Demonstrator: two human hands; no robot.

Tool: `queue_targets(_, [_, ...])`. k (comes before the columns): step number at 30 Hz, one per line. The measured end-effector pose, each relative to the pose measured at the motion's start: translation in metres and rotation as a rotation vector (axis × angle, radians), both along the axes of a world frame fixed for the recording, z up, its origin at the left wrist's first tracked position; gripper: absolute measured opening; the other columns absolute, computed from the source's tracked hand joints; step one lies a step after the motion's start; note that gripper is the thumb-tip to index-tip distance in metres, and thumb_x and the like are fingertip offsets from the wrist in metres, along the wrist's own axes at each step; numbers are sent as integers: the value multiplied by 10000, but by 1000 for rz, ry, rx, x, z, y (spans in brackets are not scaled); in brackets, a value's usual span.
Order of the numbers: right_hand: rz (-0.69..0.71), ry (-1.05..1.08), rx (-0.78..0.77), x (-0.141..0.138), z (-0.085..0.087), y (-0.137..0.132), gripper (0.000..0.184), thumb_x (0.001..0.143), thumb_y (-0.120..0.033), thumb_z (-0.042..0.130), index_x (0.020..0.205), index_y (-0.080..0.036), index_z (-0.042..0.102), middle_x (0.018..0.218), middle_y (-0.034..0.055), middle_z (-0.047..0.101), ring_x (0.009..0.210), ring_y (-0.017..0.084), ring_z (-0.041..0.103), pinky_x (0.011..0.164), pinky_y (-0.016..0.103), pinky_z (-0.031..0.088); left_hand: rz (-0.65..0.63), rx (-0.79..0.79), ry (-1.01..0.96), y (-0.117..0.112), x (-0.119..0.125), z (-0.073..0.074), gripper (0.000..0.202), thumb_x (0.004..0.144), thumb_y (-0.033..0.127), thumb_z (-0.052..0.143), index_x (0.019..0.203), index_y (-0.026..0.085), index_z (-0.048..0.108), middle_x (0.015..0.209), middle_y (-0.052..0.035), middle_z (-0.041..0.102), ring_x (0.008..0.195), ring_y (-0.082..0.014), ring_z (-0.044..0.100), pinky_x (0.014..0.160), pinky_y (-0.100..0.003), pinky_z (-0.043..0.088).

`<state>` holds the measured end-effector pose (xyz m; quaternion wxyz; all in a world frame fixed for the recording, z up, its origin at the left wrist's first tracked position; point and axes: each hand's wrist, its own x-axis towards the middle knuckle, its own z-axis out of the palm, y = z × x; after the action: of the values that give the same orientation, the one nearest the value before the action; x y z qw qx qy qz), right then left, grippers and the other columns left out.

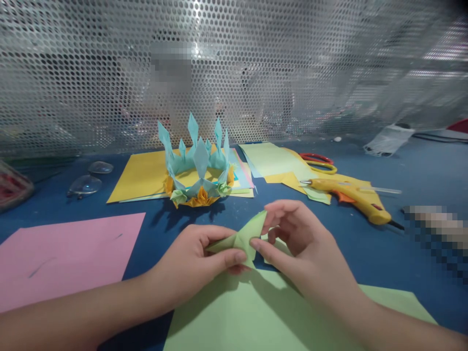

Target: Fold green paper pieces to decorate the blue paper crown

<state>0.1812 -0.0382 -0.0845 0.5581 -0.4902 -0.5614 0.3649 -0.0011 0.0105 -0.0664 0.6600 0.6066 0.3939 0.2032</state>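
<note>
A small piece of folded green paper (244, 240) is held up between my two hands, above a large green sheet (234, 312). My left hand (204, 253) pinches its lower left part between thumb and fingers. On its right side, the thumb of my right hand (302, 243) presses the paper, and the curled fingertips touch its upper tip. Behind my hands stands a light blue paper crown (201, 158) with pointed tips and orange and green paper flowers around its base. Part of a smaller green piece shows behind my right hand.
A pink sheet (69, 258) lies at left, with eyeglasses (86, 185) beyond it. Yellow paper (141, 173) is under the crown. At right are a yellow glue gun (351, 195), scissors (318, 163) and a clear plastic bag (389, 140). A perforated metal panel (226, 73) closes off the back.
</note>
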Motion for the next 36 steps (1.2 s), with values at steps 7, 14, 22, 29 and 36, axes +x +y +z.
queue_targets(7, [-56, -107, 110, 0, 0, 0, 250, 777, -105, 664, 891, -289, 541, 898, -35, 507, 772, 140, 544, 626, 260, 468, 41, -101, -54, 1, 2, 3, 183, 788, 310, 701, 708, 146, 712, 644, 1, 759, 646, -129, 743, 605, -151, 549])
queue_targets(14, [-56, -194, 116, 4, 3, -2, 195, 793, -80, 644, 782, -274, 627, 893, -15, 579, 817, 153, 568, 641, 265, 473, 92, -140, -63, 2, 2, 2, 142, 790, 284, 720, 746, 154, 757, 610, -1, 776, 556, -93, 719, 564, -128, 553])
queue_targets(22, [-156, -144, 126, 3, 7, -5, 178, 789, -115, 700, 716, -277, 685, 763, -40, 716, 762, 143, 673, 672, 231, 537, 115, -164, -56, 0, -1, 3, 143, 806, 255, 710, 736, 140, 759, 601, -15, 775, 513, -91, 702, 526, -133, 555])
queue_targets(29, [-173, -444, 428, 7, 8, -8, 251, 792, -48, 688, 752, -296, 692, 997, 2, 664, 903, 178, 635, 737, 296, 522, 105, -200, -91, 4, 2, 5, 99, 813, 192, 699, 748, 139, 751, 556, 3, 760, 482, -73, 693, 501, -101, 541])
queue_targets(36, [134, -682, 673, 14, 18, -6, 252, 848, 11, 575, 864, -223, 667, 931, 34, 735, 895, 165, 693, 814, 302, 570, 50, -227, -154, 7, -2, 6, 86, 759, 211, 766, 744, 132, 736, 537, 6, 744, 454, -82, 682, 480, -112, 538])
